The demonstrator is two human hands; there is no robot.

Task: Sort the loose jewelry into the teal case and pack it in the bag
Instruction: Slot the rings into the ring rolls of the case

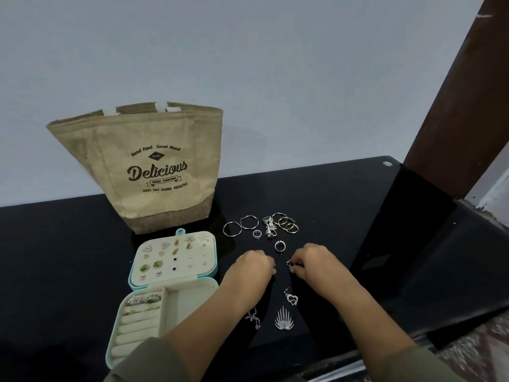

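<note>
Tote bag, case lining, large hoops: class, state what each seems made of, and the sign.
Tote bag: likely jute-like fabric, matte tan, coarser weave at base. Teal case lining: probably cream velvety fabric, no gloss. Hoop earrings: apparently silver-toned metal, thin, shiny.

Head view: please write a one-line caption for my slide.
Right hand pinches a silver piece beside the open teal case and bag.

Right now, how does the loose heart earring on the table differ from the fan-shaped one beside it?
The heart earring is an open outline on a small stud; the fan earring is a spread of solid spikes. The fan earring looks larger than the heart earring. The heart earring lies closer to the right hand; the fan earring lies nearer the person. Both are silver, loose on the black table, untouched.
</note>
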